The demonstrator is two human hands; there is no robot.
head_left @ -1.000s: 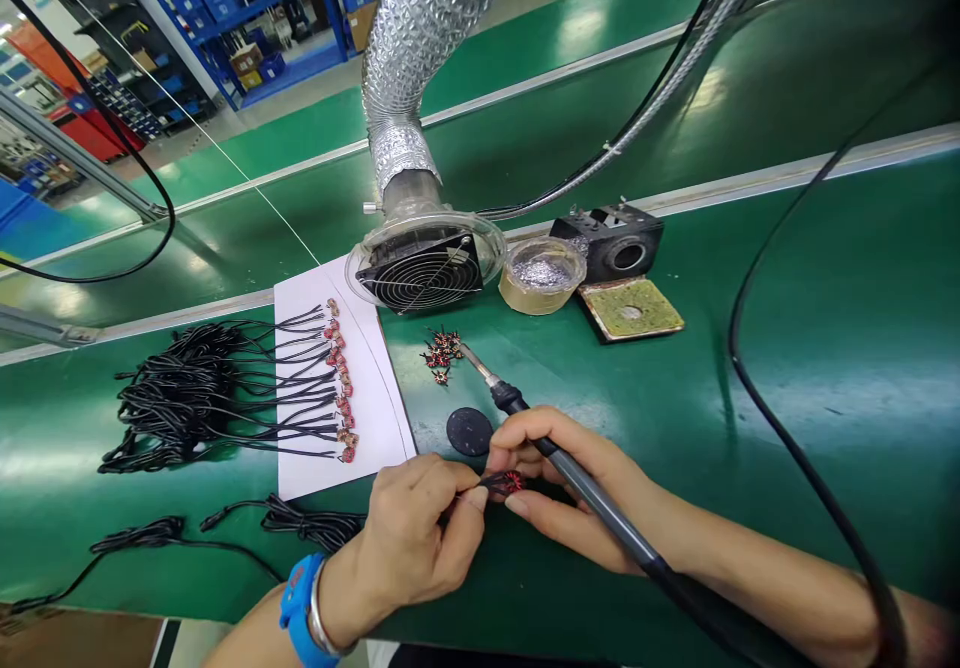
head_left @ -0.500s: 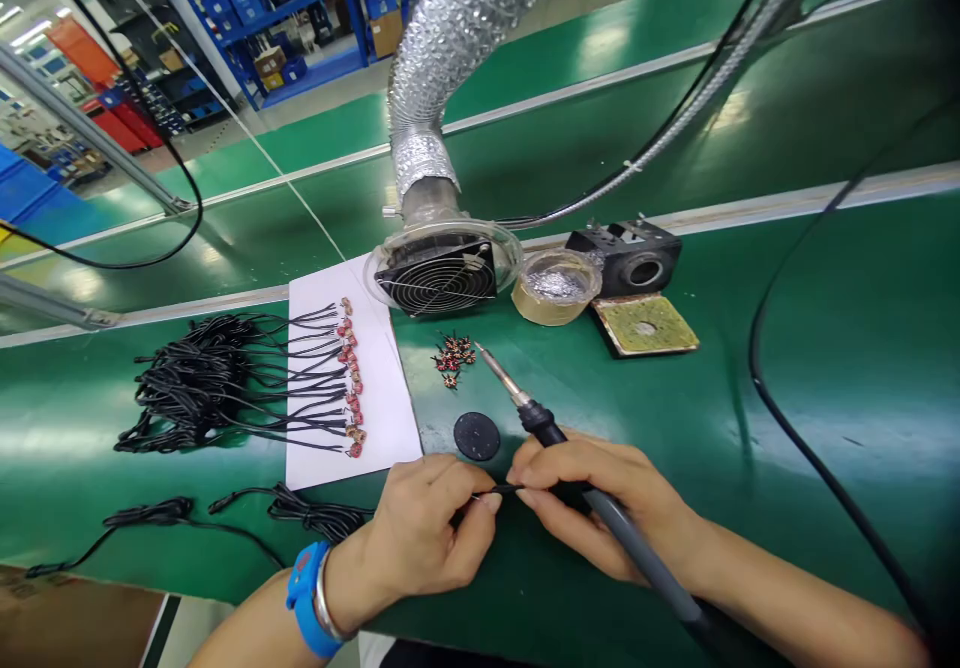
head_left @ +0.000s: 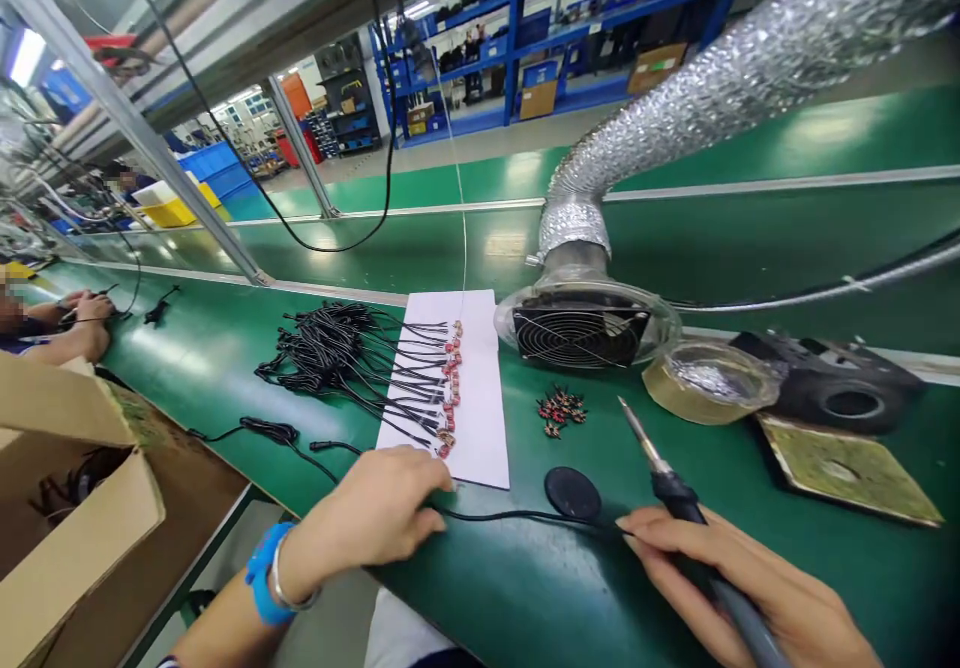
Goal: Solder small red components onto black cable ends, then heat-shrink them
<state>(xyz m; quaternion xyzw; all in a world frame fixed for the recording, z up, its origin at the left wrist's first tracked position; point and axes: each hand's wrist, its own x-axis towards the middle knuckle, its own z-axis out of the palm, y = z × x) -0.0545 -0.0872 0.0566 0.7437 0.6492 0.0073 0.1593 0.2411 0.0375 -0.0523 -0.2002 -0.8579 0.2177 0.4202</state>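
My right hand (head_left: 739, 573) is wrapped round a soldering iron (head_left: 679, 498), its bare metal tip pointing up and away. Finger and thumb of that hand also pinch the end of a thin black cable (head_left: 517, 515). The cable runs left across the bench into my left hand (head_left: 390, 503), whose fingers curl round it, partly hidden. Behind the left hand a coiled cable (head_left: 268, 430) lies on the bench. A black round disc (head_left: 572, 493) lies just beyond the stretched cable, and a small heap of red and copper-coloured parts (head_left: 561, 410) sits past it.
A bundle of black cables (head_left: 322, 348) lies with its ends on a white sheet (head_left: 480, 418), red parts at the tips. Beyond stand a fume fan (head_left: 581, 328), a tape roll (head_left: 701, 398), an iron holder (head_left: 840, 398) and a sponge tray (head_left: 851, 468). A cardboard box (head_left: 90, 538) and another person's hands (head_left: 86, 313) are left.
My hands have moved apart, drawing the black cable out between them. The view has swung left, bringing the box and the other person into sight. The iron stays in my right hand.
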